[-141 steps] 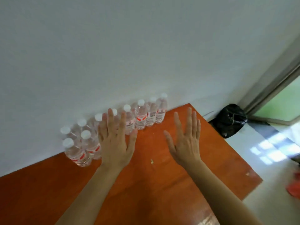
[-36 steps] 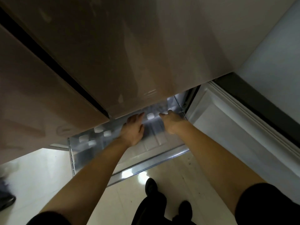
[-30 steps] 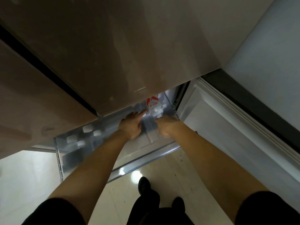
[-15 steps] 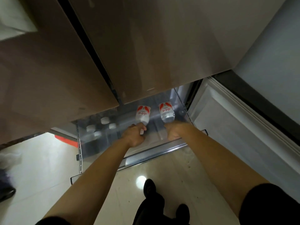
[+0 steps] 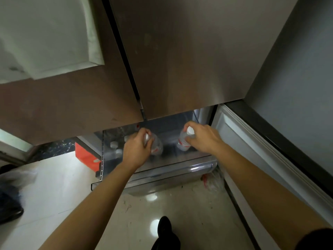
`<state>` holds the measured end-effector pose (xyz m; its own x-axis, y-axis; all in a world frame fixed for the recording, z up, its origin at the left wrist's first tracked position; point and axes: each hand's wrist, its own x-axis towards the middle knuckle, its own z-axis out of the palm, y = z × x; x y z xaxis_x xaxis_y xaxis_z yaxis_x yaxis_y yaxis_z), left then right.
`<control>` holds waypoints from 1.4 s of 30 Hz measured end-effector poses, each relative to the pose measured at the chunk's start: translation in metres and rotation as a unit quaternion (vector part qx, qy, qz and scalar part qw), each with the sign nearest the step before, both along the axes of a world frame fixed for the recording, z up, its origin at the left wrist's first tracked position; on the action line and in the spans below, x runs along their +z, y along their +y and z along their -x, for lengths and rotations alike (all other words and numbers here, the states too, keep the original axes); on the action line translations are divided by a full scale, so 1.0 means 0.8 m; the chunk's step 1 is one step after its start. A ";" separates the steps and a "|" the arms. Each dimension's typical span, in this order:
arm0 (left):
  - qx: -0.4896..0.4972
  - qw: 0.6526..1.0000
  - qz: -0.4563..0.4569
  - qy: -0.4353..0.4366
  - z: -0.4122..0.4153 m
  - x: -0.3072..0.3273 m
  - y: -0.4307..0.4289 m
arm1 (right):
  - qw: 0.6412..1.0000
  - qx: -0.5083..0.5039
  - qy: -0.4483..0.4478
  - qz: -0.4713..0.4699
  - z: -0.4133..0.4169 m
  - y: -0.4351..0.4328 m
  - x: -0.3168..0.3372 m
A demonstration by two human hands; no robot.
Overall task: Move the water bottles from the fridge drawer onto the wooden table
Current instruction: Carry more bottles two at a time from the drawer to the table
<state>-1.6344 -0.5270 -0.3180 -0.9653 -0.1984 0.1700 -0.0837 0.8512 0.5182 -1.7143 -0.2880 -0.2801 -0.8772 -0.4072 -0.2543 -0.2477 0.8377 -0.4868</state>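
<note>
Glossy floor [image 5: 54, 186], open before the fridge drawer [image 5: 162, 175], which is pulled out under closed upper doors [image 5: 180, 60]. Left hand [image 5: 137, 150] grips first water bottle [image 5: 157, 146] by its neck; right hand [image 5: 201, 139] grips second water bottle [image 5: 183, 143]; both over the drawer. Capped bottles [image 5: 113, 144] stand near its left wall.

Fridge drawer [image 5: 163, 175], pulled out beneath the upper doors [image 5: 189, 60]: standing bottles [image 5: 113, 144] grouped at its left edge; first bottle [image 5: 158, 147] in the left hand [image 5: 137, 149] over its middle; second bottle [image 5: 183, 143] in the right hand [image 5: 204, 139] nearer its right edge. Floor: box [image 5: 86, 157] left of the drawer, plastic bag [image 5: 213, 181] by its front right corner.
</note>
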 end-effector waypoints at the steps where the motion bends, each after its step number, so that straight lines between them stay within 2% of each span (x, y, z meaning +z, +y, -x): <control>1: -0.005 1.000 -0.001 -0.004 -0.002 0.001 0.000 | 1.000 0.003 -0.017 0.002 -0.001 0.003 0.003; 4: -0.002 0.999 -0.020 -0.049 -0.008 0.000 0.000 | 0.998 -0.005 -0.051 0.023 -0.005 0.007 0.000; 7: 0.019 0.996 -0.037 -0.083 -0.006 0.001 0.010 | 0.997 -0.040 -0.043 0.043 -0.008 0.004 -0.010; 9: 0.025 0.990 -0.098 -0.099 -0.004 -0.001 0.018 | 0.994 -0.080 -0.034 0.073 -0.013 0.002 -0.020; 11: 0.025 0.975 -0.195 -0.108 -0.005 -0.005 0.025 | 0.983 -0.127 -0.035 0.128 -0.021 0.003 -0.030; 13: 0.029 0.965 -0.237 -0.110 -0.006 -0.018 0.025 | 0.975 -0.155 -0.038 0.154 -0.025 0.004 -0.040; 18: 0.070 0.968 -0.216 -0.106 0.005 -0.034 0.023 | 0.982 -0.118 -0.077 0.128 -0.029 -0.001 -0.067; 27: 0.098 0.973 -0.198 -0.070 0.018 -0.056 0.029 | 0.966 -0.202 -0.053 0.156 -0.021 -0.021 -0.093; 30: 0.096 0.968 -0.228 -0.053 0.017 -0.052 0.030 | 0.971 -0.185 -0.053 0.141 -0.017 -0.020 -0.092; 35: 0.064 0.970 -0.233 -0.030 -0.005 -0.034 0.012 | 0.976 -0.120 -0.048 0.174 -0.024 -0.016 -0.075; 38: 0.059 0.973 -0.225 0.012 -0.033 -0.011 0.007 | 0.973 -0.094 -0.026 0.209 -0.035 -0.017 -0.057; 42: 0.094 0.964 -0.222 0.112 -0.087 0.037 0.013 | 0.957 -0.058 -0.001 0.285 -0.062 -0.024 -0.019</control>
